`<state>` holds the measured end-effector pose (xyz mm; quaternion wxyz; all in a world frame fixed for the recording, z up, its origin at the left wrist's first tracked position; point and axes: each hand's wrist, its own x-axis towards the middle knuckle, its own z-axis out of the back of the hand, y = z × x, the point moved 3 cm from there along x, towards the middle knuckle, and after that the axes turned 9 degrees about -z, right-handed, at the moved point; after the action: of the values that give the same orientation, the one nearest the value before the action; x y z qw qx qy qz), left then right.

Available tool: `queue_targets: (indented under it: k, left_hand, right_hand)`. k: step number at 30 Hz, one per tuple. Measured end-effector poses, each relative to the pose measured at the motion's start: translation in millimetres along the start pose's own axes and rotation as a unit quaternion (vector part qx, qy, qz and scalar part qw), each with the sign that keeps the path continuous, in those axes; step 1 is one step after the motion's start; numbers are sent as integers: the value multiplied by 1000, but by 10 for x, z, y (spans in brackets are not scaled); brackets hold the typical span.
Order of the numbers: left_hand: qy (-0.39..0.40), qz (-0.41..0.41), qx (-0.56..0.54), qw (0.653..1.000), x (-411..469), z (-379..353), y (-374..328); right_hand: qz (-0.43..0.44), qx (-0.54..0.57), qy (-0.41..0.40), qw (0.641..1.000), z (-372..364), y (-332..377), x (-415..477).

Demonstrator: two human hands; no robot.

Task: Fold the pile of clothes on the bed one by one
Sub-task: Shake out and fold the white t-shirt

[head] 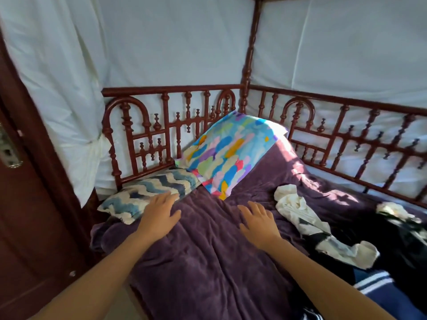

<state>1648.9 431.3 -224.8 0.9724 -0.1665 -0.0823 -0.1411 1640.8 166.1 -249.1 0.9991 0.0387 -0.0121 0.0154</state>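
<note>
A pile of clothes lies at the right of the bed: a crumpled white garment, black clothing and a navy piece with white stripes. The bed carries a purple blanket. My left hand lies flat with straight fingers on the blanket, its fingertips at the edge of a blue zigzag pillow. My right hand rests flat on the blanket, just left of the white garment and not touching it. Neither hand holds anything.
A colourful pillow leans against the carved red-brown wooden railing at the bed's head. White curtains hang behind the rails. A dark wooden door stands at the left.
</note>
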Motion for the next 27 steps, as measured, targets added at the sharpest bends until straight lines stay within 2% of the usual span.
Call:
queue_targets:
  k: [7,15,21,27]
  left_hand:
    - [50,-151,-56,986,938,-491,-18]
    - [171,-246,-112,947,1198,-1328,-317]
    - [239,-310,-134,910,1108,-1763,-847]
    - [238,-322,-127,908,1375,-1926,-1136]
  right_hand:
    - [-190,-15,21,981,-84,-311,16]
    - [-359,-33,91,928,-348,-499,-681]
    - [-437,-46,110,891,-440,-783,-1107]
    - [-472,-11,102,876,-579,-1274,-890]
